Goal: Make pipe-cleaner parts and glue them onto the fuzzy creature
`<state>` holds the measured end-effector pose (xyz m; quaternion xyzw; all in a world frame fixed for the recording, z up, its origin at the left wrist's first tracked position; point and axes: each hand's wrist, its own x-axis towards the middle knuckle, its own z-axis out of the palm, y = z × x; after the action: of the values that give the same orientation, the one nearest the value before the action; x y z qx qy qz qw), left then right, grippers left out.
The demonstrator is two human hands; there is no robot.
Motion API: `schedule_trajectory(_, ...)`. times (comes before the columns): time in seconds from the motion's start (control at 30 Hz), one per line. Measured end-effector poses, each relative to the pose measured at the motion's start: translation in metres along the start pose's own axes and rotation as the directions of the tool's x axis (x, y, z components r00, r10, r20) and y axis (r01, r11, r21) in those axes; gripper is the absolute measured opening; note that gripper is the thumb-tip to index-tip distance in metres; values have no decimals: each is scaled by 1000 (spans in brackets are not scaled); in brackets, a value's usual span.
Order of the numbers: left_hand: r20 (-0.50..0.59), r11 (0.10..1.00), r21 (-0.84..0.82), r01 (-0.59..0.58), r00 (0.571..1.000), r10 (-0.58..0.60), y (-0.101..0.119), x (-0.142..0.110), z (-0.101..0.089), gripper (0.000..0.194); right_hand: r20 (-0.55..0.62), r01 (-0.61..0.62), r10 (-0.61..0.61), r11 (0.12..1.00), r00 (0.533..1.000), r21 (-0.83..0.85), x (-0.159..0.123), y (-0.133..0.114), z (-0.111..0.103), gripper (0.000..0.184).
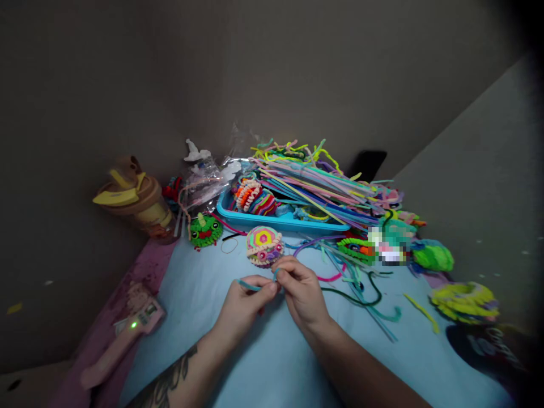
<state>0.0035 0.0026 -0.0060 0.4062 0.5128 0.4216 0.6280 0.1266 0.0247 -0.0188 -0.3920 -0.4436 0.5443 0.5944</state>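
Between my hands, above the blue cloth, is a teal pipe cleaner. My left hand pinches it between thumb and fingers, its free end sticking out to the left. My right hand is closed on the same pipe cleaner, which makes a small bend at the fingertips. Just beyond the hands sits a round pipe-cleaner ornament in pink, yellow and mint stripes with small beads on its front. Several loose pipe cleaners lie to the right of my right hand.
A blue tray holds a striped piece and bundled pipe cleaners. At left are a green pipe-cleaner face, a lidded cup and a pink device with a green light. Yellow and green pieces lie at right.
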Motion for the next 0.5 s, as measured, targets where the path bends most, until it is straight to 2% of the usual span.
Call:
schedule_trajectory(0.1,31,999,-33,13,999,-11,-4,0,3,34,18,-78,76,988,997,131,-2,-2,5,14)
schedule_trajectory(0.2,35,995,92,-25,999,22,2,-2,3,32,38,-128,122,968,992,216,-2,-2,7,14)
schedule_trajectory(0.27,0,980,169,-102,995,103,5,-4,3,27,35,-126,121,964,992,234,-2,-1,6,14)
schedule_trajectory(0.37,-82,946,222,-235,963,258,4,-5,5,16,19,-144,143,960,989,240,-3,2,6,15)
schedule_trajectory(0.5,-47,909,290,-301,944,327,-5,-4,5,20,25,-232,233,945,972,231,-6,4,7,18)
